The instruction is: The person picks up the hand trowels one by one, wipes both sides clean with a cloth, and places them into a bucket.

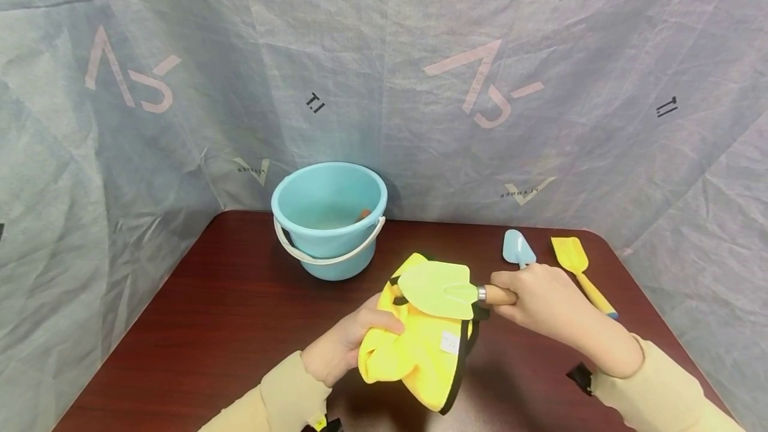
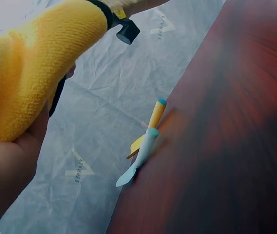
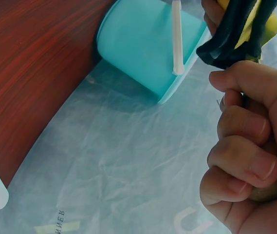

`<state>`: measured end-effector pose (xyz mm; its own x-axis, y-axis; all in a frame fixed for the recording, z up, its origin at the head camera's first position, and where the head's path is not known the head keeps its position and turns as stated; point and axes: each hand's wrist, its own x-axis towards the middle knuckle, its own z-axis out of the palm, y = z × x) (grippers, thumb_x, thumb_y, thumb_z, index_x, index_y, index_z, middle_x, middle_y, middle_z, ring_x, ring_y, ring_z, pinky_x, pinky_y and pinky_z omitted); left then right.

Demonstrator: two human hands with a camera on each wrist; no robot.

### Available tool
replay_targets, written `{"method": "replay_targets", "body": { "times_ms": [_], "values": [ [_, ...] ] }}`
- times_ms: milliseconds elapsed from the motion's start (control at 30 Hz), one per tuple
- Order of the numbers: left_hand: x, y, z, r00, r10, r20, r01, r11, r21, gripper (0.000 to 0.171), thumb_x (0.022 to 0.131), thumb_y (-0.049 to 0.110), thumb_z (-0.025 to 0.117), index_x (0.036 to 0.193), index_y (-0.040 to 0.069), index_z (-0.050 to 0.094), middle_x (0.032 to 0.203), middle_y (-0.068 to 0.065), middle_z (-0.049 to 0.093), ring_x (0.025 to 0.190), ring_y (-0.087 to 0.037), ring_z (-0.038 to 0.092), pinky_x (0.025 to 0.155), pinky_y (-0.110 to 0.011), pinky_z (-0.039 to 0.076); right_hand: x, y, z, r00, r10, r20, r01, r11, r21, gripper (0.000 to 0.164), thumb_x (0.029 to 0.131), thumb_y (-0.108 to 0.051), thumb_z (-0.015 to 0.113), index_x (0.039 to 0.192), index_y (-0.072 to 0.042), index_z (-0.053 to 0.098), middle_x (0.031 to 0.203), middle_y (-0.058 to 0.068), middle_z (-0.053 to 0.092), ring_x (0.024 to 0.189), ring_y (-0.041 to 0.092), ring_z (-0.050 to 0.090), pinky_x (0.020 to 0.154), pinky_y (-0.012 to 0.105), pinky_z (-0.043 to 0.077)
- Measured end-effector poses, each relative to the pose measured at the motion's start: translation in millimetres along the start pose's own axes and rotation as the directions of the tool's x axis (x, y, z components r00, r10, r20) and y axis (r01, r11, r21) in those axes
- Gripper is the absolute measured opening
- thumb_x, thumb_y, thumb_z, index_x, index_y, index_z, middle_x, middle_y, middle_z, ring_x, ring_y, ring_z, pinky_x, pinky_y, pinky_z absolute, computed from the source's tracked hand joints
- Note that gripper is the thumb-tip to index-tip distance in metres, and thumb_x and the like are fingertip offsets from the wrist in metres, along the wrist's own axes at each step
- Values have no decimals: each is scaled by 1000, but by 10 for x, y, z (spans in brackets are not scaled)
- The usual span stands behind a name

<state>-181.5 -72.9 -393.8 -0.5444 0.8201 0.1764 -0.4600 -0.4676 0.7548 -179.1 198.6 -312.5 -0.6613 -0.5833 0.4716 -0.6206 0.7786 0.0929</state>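
Bunched in my left hand (image 1: 360, 331) is a yellow cloth (image 1: 423, 362) with black edging and a small white label, held up over the front of the table. My right hand (image 1: 543, 302) grips the wooden handle of a hand trowel (image 1: 441, 290) with a pale yellow-green blade. That blade points left and lies flat over the upper part of the cloth, overlapping it in the head view. In the left wrist view, fuzzy cloth (image 2: 46, 58) fills the upper left. Curled fingers (image 3: 245, 156) wrap the handle in the right wrist view.
A light blue bucket (image 1: 336, 262) with a white handle stands at the back, a small orange-brown thing (image 1: 365, 214) inside it. Beyond my right hand lie a light blue trowel (image 1: 517, 247) and a yellow shovel (image 1: 594, 295). Grey printed fabric (image 1: 384, 85) hangs behind the dark red table (image 1: 198, 325).
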Motion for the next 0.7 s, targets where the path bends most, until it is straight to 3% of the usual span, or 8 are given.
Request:
{"method": "replay_targets", "body": {
  "times_ms": [300,467,700],
  "values": [
    [-121,113,-34,997,40,-59,-40,999,-5,41,78,-4,40,118,5,40,108,-11,59,99,-21,59,83,-37,47,-37,48,7,996,-26,-84,23,999,-34,32,61,-14,54,55,-22,24,59,-15,5,53,2,9,42,17,7],
    [-182,170,-48,995,56,-84,-57,998,-11,43,78,-6,41,119,6,38,110,-12,58,102,-23,58,86,-39,45,-59,70,12,996,-29,-89,27,999,-30,32,61,-15,56,55,-22,25,57,-15,6,51,1,10,41,16,8],
    [-264,221,-74,993,97,-70,-97,995,1,40,79,-7,39,118,4,39,108,-12,58,101,-24,59,84,-39,45,-80,83,7,997,-23,-76,20,999,-38,33,62,-16,57,55,-22,26,55,-16,8,50,2,12,40,16,9]
  ]
}}
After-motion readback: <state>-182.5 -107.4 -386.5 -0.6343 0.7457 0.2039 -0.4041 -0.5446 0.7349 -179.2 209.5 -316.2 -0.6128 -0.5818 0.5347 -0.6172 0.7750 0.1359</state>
